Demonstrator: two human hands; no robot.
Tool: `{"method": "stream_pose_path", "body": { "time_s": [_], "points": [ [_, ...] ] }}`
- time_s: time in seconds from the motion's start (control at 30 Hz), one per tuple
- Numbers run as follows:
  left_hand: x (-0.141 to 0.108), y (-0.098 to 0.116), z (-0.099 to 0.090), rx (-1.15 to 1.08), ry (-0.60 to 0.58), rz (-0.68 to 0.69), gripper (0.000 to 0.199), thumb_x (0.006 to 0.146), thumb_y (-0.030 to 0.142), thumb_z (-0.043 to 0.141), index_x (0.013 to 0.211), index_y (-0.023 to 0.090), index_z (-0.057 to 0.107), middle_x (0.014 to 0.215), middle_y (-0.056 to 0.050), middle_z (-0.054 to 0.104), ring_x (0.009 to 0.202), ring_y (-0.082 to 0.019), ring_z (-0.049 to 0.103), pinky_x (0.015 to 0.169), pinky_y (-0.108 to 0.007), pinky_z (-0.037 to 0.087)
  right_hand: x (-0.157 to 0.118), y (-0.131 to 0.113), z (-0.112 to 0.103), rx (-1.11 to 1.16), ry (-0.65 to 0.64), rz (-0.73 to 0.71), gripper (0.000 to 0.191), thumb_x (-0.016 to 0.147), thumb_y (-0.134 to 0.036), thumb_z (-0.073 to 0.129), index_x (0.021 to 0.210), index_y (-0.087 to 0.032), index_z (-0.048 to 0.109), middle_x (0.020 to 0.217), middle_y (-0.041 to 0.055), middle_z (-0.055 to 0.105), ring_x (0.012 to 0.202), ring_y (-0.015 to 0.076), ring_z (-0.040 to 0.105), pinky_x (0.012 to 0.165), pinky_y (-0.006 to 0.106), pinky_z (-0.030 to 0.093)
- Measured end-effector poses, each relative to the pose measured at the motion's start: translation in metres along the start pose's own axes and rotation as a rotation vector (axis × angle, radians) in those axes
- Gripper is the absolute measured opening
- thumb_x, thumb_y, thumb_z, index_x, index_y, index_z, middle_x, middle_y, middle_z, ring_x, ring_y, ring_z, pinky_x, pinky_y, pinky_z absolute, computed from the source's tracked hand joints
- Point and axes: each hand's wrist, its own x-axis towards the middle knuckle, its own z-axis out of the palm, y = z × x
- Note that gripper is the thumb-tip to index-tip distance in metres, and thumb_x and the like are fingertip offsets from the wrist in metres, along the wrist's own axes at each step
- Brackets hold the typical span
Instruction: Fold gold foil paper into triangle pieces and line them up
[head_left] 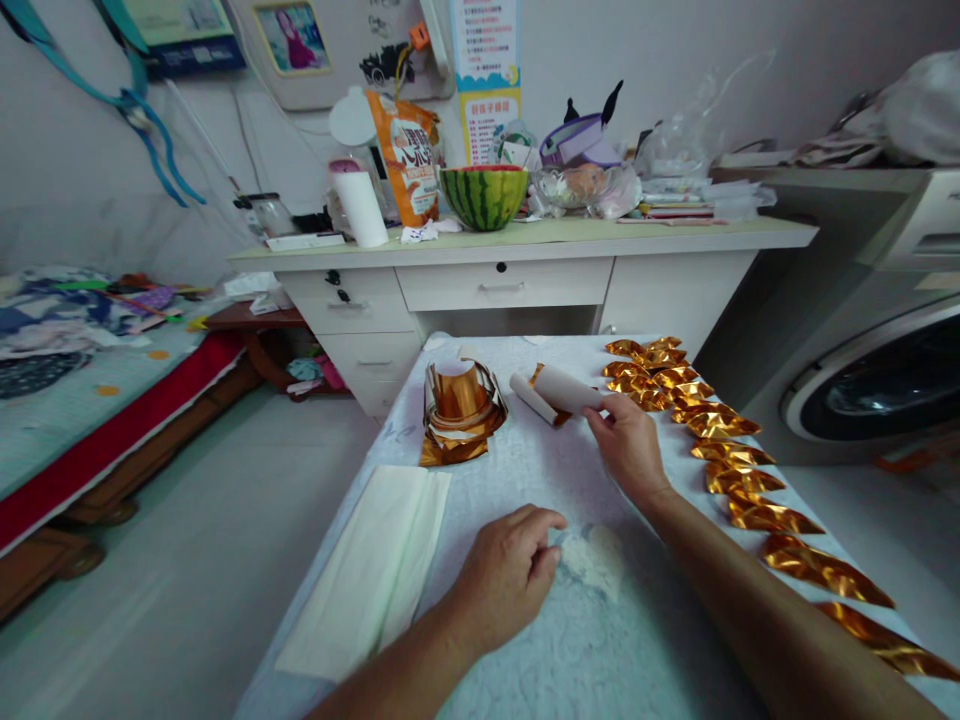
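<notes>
My right hand (628,448) pinches the near right edge of a curled foil paper sheet (566,388), white outside and gold inside. A second white curl (533,399) lies against its left side. My left hand (514,570) hovers low over the cloth with its thumb and forefinger apart and nothing visible between them; its other fingers curl under. Further left a stack of curled gold foil sheets (461,410) stands on the table. Twisted gold foil pieces (731,453) lie in a row along the table's right side.
A folded pale paper stack (367,570) rests on the cloth-covered table (480,690) at left. Behind is a white desk (510,285) bearing a cut watermelon (484,198), an orange pouch (409,160) and a white roll (360,207). A washing machine (847,300) stands right, a bed (112,410) left.
</notes>
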Motion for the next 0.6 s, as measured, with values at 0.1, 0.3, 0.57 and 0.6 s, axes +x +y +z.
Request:
{"method": "stream_pose_path", "body": {
  "time_s": [0.1, 0.3, 0.57, 0.6],
  "points": [
    [0.0, 0.001, -0.001, -0.028, 0.003, -0.012, 0.029, 0.081, 0.009, 0.05, 0.105, 0.02, 0.062, 0.087, -0.002, 0.062, 0.078, -0.015, 0.058, 0.073, -0.027, 0.044, -0.008, -0.003, -0.023, 0.033, 0.016, 0.011, 0.022, 0.085, -0.032, 0.051, 0.069, -0.02, 0.058, 0.064, 0.0004, 0.055, 0.059, 0.0158, 0.05, 0.058, 0.027, 0.037],
    [-0.002, 0.001, -0.002, -0.171, 0.131, -0.079, 0.036, 0.08, 0.016, 0.058, 0.116, 0.023, 0.056, 0.109, -0.006, 0.056, 0.094, -0.019, 0.056, 0.08, -0.03, 0.046, -0.031, -0.017, -0.076, 0.365, -0.059, 0.122, 0.024, 0.086, -0.039, 0.056, 0.1, -0.022, 0.065, 0.095, 0.0051, 0.067, 0.088, 0.0227, 0.058, 0.081, 0.036, 0.044],
    [0.001, -0.009, -0.006, -0.356, 0.305, -0.04, 0.058, 0.083, 0.039, 0.064, 0.133, 0.023, 0.041, 0.137, -0.011, 0.043, 0.127, -0.029, 0.039, 0.103, -0.043, 0.035, -0.059, -0.017, -0.067, 1.026, -0.359, 0.558, 0.036, 0.084, -0.042, 0.063, 0.114, -0.022, 0.062, 0.103, 0.0056, 0.07, 0.078, 0.0174, 0.063, 0.065, 0.027, 0.049],
    [0.002, -0.009, -0.008, -0.392, 0.285, -0.041, 0.057, 0.083, 0.039, 0.064, 0.133, 0.022, 0.043, 0.136, -0.011, 0.045, 0.127, -0.029, 0.04, 0.104, -0.043, 0.034, -0.062, -0.017, -0.063, 1.057, -0.379, 0.588, 0.036, 0.084, -0.042, 0.064, 0.115, -0.022, 0.061, 0.101, 0.0056, 0.07, 0.077, 0.017, 0.063, 0.063, 0.026, 0.048]
  ]
}}
